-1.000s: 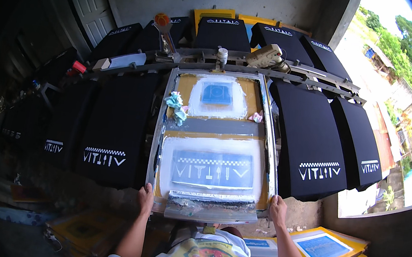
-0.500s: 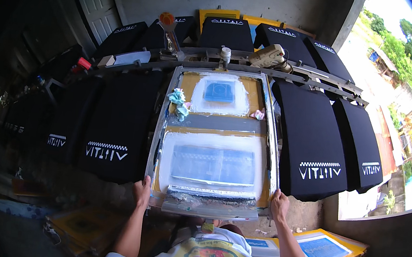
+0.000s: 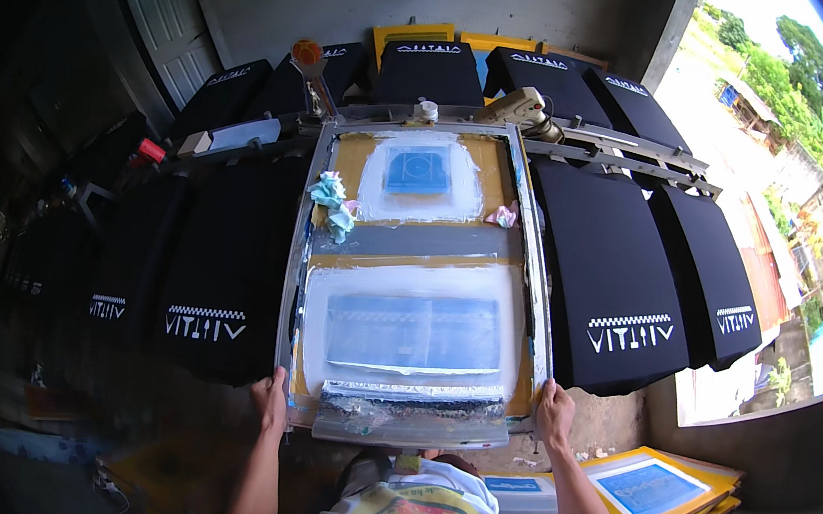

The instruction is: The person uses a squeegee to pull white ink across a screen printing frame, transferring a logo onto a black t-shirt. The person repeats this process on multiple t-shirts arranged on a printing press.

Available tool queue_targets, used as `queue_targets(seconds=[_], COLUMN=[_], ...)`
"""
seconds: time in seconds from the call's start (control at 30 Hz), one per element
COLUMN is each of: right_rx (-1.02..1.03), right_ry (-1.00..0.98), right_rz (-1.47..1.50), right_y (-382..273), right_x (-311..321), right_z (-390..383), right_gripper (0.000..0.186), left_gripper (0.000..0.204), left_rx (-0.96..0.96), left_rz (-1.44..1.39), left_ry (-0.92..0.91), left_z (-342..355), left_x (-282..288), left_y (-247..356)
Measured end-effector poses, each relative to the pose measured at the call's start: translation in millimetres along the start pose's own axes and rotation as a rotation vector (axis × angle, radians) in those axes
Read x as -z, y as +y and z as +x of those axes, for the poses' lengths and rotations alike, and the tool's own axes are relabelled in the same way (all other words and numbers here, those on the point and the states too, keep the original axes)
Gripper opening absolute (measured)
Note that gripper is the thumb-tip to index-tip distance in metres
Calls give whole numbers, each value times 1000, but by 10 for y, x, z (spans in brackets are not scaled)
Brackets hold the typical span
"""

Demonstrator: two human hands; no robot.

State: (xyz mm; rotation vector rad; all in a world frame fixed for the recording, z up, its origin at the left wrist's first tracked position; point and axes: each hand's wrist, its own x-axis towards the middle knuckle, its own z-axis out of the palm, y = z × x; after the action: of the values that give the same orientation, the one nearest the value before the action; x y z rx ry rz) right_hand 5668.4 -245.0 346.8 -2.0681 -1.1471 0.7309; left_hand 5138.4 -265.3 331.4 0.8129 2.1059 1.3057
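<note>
My left hand point(image 3: 268, 398) is closed around the near left edge of a metal-framed printing screen point(image 3: 539, 301), and my right hand point(image 3: 555, 415) grips the near right edge. The screen has two blue stencil areas, a small far one point(image 3: 419, 169) and a larger near one point(image 3: 414, 330), ringed by white ink. Across its near end lies a wide squeegee point(image 3: 411, 428) smeared with ink. Crumpled pale blue paper point(image 3: 334, 207) sits on the left side of the screen, and a pink scrap point(image 3: 502, 215) on the right. What lies beneath the screen is hidden.
Black shirts with white prints lie on boards left point(image 3: 221, 257) and right point(image 3: 606, 267), with more point(image 3: 432, 77) behind a metal rail point(image 3: 632, 163). On the rail are a heat gun point(image 3: 519, 110) and a white jar point(image 3: 427, 111). Yellow-framed screens point(image 3: 699, 483) are stacked low right.
Held in both hands, the screen's far end has come up or forward and now overlaps the rail and the jar's base. The whole view has shifted slightly.
</note>
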Motion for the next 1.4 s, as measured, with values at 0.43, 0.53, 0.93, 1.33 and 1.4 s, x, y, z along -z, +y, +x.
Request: queue_targets(seconds=[0.43,0.53,0.93,1.33,1.4], right_rx=[7,31,10,10,10], right_ry=[139,133,49,12,15], right_rz=[110,156,151,149,135], right_y=[-428,-170,513,536,391], right_x=[945,2706,6895,7530,7570], right_z=[727,1312,2795,2789,2514], right_gripper=[43,44,45,42,42], left_gripper=[46,47,51,47,45], left_rx=[-117,-105,-60,-67,-64], left_rz=[-32,-57,-46,-57,-70], left_ry=[-62,-38,40,31,37], left_z=[111,-1290,-4822,-5193,-5219], left_x=[-800,-1514,-3173,-3246,-2946], left_y=[1507,2695,5728,5849,5854])
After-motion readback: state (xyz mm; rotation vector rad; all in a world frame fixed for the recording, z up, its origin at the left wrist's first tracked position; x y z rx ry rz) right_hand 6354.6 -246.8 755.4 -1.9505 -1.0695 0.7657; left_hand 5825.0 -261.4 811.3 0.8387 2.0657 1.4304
